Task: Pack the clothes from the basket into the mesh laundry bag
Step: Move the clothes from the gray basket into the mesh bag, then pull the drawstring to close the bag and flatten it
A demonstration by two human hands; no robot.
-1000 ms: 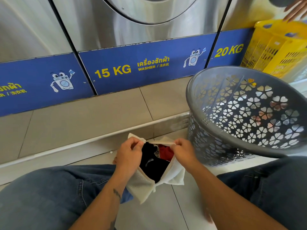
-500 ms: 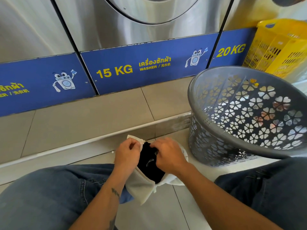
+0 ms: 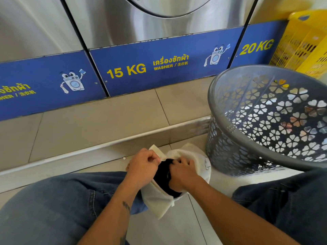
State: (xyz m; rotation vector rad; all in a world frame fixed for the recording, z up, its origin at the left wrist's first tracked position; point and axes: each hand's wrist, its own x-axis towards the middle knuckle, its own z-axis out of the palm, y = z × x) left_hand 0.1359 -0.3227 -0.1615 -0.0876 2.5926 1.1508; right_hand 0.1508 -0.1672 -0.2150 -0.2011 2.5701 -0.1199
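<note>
White mesh laundry bag (image 3: 155, 200) between the knees above the tiled floor, mouth open, black clothing (image 3: 163, 174) inside, left hand (image 3: 142, 167) pinching the bag's rim, right hand (image 3: 183, 174) pressed into the clothing, fingers curled, grey perforated plastic basket (image 3: 265, 138) just beside.

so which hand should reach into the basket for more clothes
Probably the right hand: the basket stands on its side, while the left hand pinches the bag rim open.
</note>
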